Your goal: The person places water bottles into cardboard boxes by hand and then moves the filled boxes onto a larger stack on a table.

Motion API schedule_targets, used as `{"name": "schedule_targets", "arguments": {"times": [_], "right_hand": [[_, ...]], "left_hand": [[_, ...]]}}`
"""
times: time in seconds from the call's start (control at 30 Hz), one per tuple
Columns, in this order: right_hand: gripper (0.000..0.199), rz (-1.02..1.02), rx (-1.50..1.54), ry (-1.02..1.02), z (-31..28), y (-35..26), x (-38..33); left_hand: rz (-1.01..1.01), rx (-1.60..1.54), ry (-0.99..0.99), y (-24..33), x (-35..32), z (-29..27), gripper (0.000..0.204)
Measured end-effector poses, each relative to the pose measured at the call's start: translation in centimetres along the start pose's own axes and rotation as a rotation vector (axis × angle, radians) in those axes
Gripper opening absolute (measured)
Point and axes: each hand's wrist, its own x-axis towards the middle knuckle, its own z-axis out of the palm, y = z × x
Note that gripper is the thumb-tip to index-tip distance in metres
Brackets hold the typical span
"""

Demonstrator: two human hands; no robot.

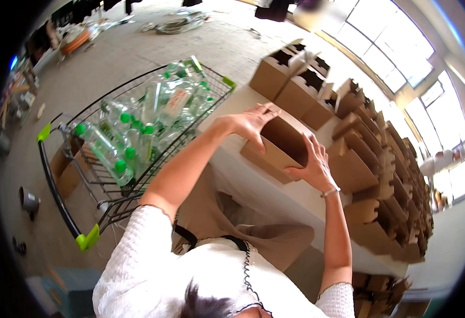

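Note:
An open brown cardboard box point(277, 146) lies on a white table point(275, 193) in front of me. My left hand point(253, 121) grips its far top edge with fingers curled over the rim. My right hand point(313, 163), wearing a thin bracelet at the wrist, presses against the box's near right side. The box's inside looks empty from this angle.
A wire shopping cart point(137, 132) with green handles, full of clear plastic bottles with green caps, stands left of the table. Several open cardboard boxes point(296, 79) sit at the table's far end and a stack of folded ones point(386, 175) lines the right. Concrete floor lies beyond.

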Motion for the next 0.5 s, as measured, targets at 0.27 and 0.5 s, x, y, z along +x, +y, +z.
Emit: {"name": "schedule_targets", "arguments": {"times": [0.27, 0.5], "right_hand": [[0.125, 0.063, -0.211, -0.251, -2.7, -2.7, 2.5], [0.055, -0.421, 0.292, -0.186, -3.1, -20.3, 12.2]], "left_hand": [[0.088, -0.086, 0.068, -1.2, -0.9, 1.2, 0.137], [0.081, 0.033, 0.231, -4.6, 0.9, 5.2, 0.118]]}}
